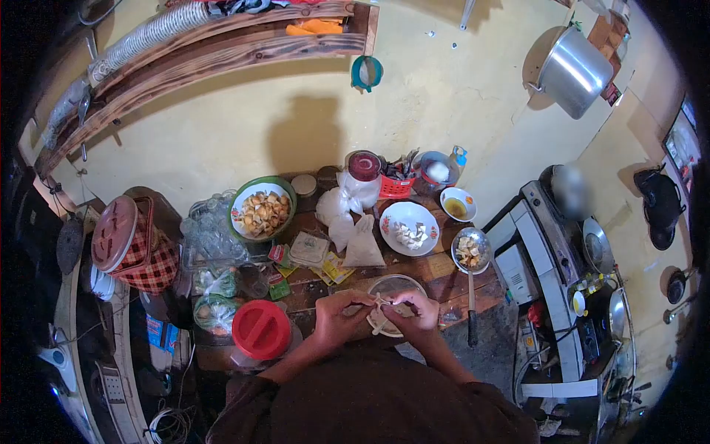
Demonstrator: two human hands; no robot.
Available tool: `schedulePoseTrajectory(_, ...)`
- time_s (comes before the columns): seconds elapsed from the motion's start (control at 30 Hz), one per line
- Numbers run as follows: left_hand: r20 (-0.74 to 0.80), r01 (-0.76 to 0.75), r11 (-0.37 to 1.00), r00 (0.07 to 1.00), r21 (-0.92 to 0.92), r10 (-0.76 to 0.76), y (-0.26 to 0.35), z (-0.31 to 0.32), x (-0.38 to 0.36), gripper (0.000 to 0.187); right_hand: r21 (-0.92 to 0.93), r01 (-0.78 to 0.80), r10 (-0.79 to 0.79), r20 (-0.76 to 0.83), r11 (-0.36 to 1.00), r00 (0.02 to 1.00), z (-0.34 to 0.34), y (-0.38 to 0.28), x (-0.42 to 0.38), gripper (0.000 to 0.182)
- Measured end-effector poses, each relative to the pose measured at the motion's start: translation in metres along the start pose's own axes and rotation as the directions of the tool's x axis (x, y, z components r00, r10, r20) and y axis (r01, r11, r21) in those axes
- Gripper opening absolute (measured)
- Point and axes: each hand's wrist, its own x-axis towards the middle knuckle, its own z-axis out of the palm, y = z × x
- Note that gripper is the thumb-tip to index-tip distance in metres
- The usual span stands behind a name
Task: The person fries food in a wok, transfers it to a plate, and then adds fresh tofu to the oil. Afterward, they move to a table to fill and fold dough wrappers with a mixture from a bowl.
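Over a pale round tub [398, 280] at the table's front edge, my left hand [342, 317] and my right hand [416, 309] meet with fingers pinched. Between them is a small whitish piece with thin strands [379, 309]; its kind is not clear. Both hands grip it, and they hide part of the tub and whatever lies inside. Just beyond stands a white bowl [387, 235] with white cut cubes [411, 236] in it. To the right, a long-handled strainer [472, 270] holds browned pieces.
Browned chunks fill a bowl [238, 212] at back left. Plastic bags [364, 246], a red-lidded container [261, 329] and glasses [211, 229] crowd the left. A small bowl of yellowish liquid [458, 204] sits back right. Rightward stands a stove [543, 207]; a pot [575, 72] hangs above.
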Motion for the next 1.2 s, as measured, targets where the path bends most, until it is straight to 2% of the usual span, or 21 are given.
schedulePoseTrajectory(0.03,-0.002,-0.011,0.999,1.0,0.031,0.012,0.001,-0.001,0.001,0.012,0.062,-0.056,0.057,-0.028,0.997,0.998,0.002,0.004,-0.001,0.018)
schedulePoseTrajectory(0.07,-0.004,-0.024,0.999,1.0,0.034,0.024,0.0,0.0,0.002,0.012,0.063,-0.043,0.045,-0.032,0.997,0.998,0.004,0.007,-0.001,0.018)
schedulePoseTrajectory(0.13,-0.058,0.065,0.995,0.996,-0.075,-0.069,-0.006,0.005,0.0,0.015,0.124,-0.067,0.074,-0.055,0.99,0.996,0.006,0.01,0.0,0.019)
schedulePoseTrajectory(0.27,-0.058,0.001,0.998,0.998,-0.057,-0.004,-0.01,0.004,0.004,0.018,0.126,-0.116,0.116,0.009,0.985,0.993,0.003,0.004,0.005,0.018)
schedulePoseTrajectory(0.33,-0.028,0.044,0.999,0.999,-0.018,-0.044,-0.004,0.002,0.005,0.019,0.031,-0.089,0.087,0.066,0.996,0.994,0.0,0.008,0.005,0.018)
schedulePoseTrajectory(0.43,-0.041,0.106,0.99,0.993,-0.093,-0.11,-0.007,0.005,0.008,0.019,0.122,-0.12,0.116,0.042,0.985,0.992,0.002,0.002,0.01,0.017)
schedulePoseTrajectory(0.53,-0.035,0.165,0.981,0.985,-0.099,-0.169,-0.002,0.007,0.01,0.019,0.127,-0.094,0.102,-0.058,0.987,0.993,0.009,0.003,0.011,0.017)
schedulePoseTrajectory(0.67,-0.017,0.174,0.982,0.984,-0.073,-0.175,-0.015,0.011,0.011,0.02,0.089,-0.111,0.118,-0.074,0.99,0.99,0.009,0.017,0.007,0.018)
schedulePoseTrajectory(0.73,0.028,0.227,0.971,0.974,-0.074,-0.225,-0.019,0.012,0.009,0.021,0.073,-0.171,0.169,0.035,0.983,0.985,0.007,0.02,0.004,0.017)
schedulePoseTrajectory(0.93,0.019,0.221,0.974,0.975,-0.049,-0.221,-0.034,0.017,0.007,0.02,0.115,-0.279,0.275,0.042,0.954,0.96,0.006,0.028,0.009,0.018)
schedulePoseTrajectory(1.07,0.032,0.234,0.972,0.972,0.02,-0.235,-0.046,0.019,0.011,0.02,0.102,-0.293,0.283,0.101,0.951,0.954,0.003,0.035,0.021,0.018)
schedulePoseTrajectory(1.17,0.012,0.286,0.957,0.958,-0.042,-0.286,-0.052,0.018,0.011,0.02,0.02,-0.311,0.302,0.195,0.95,0.933,0.0,0.05,0.031,0.017)
schedulePoseTrajectory(1.2,0.003,0.288,0.958,0.958,-0.015,-0.288,-0.057,0.018,0.011,0.02,-0.028,-0.261,0.261,0.2,0.965,0.944,-0.004,0.056,0.039,0.017)
